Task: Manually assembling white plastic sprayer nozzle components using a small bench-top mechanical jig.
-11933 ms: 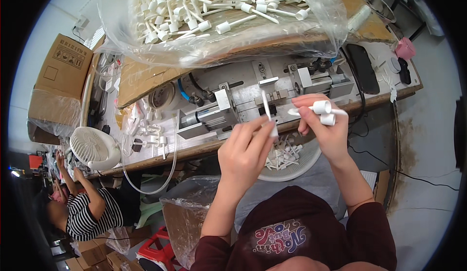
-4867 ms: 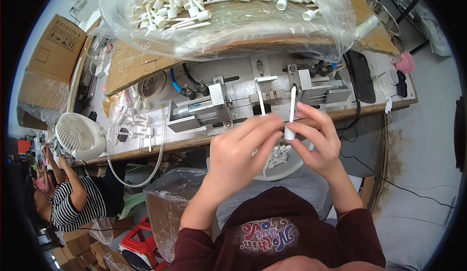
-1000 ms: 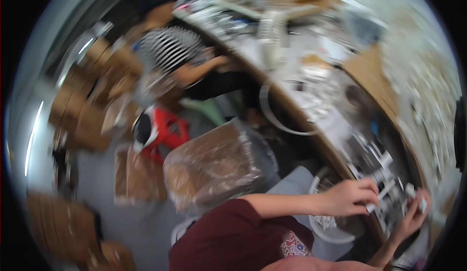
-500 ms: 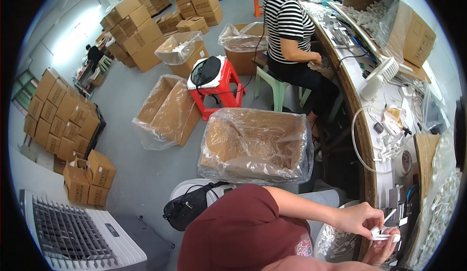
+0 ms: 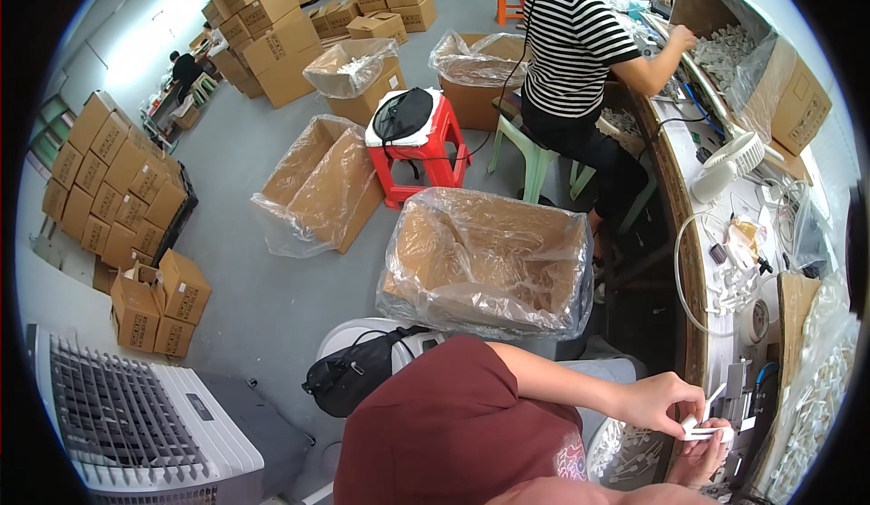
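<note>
Over the right-hand workbench's near end, both of my hands meet on a small white plastic part [image 5: 709, 433] with a thin arm sticking up. My left hand [image 5: 662, 404] pinches its near-left end between thumb and fingers. Below it, my right hand [image 5: 700, 462] grips the same part from underneath, fingers curled round it. Just past the hands sits a metal fixture [image 5: 738, 380] on the bench. Many loose white plastic pieces [image 5: 618, 451] lie in a container under my left forearm. How the part is shaped between my fingertips is partly hidden.
A plastic-lined cardboard box [image 5: 412, 265] stands ahead of me, with a red stool [image 5: 423, 156] beyond it. A co-worker in a striped top [image 5: 575, 43] sits along the bench [image 5: 696, 324]. A white fan [image 5: 729, 165] and clear bag of white parts [image 5: 829, 387] are at right.
My view has shifted a little. Both hands still hold the white part, in nearly the same pose. The co-worker's arm has gone from the lap up to the parts on the bench.
</note>
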{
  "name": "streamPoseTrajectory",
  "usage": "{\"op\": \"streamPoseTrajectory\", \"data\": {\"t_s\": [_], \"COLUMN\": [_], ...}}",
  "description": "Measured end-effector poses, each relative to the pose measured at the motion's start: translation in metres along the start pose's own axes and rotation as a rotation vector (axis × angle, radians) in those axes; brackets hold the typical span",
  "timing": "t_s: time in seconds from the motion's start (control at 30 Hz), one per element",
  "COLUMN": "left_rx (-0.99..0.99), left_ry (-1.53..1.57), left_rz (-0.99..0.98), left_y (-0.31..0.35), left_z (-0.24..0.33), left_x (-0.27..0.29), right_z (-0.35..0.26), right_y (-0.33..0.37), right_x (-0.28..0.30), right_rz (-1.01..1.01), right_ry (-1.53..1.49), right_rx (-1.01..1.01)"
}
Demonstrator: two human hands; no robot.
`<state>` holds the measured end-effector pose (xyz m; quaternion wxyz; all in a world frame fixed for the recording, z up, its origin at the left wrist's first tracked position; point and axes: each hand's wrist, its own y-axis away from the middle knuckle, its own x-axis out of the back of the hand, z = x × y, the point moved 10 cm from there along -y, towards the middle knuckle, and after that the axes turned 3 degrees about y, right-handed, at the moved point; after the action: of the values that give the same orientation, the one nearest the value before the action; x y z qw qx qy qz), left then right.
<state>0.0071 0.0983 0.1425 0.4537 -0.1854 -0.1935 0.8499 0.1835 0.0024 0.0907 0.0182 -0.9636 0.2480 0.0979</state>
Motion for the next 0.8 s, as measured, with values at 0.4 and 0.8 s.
{"op": "streamPoseTrajectory", "data": {"t_s": [0.4,0.8], "left_rx": [0.008,0.160], "left_ry": [0.003,-0.153], "left_rz": [0.127,0.040], "left_y": [0.009,0.071], "left_z": [-0.011,-0.090], "left_x": [0.036,-0.037], "right_z": [-0.065,-0.181], "right_y": [-0.046,-0.081], "right_x": [0.046,-0.224], "right_rz": [0.306,-0.032], "right_ry": [-0.209,0.198], "right_rx": [0.421,0.635]}}
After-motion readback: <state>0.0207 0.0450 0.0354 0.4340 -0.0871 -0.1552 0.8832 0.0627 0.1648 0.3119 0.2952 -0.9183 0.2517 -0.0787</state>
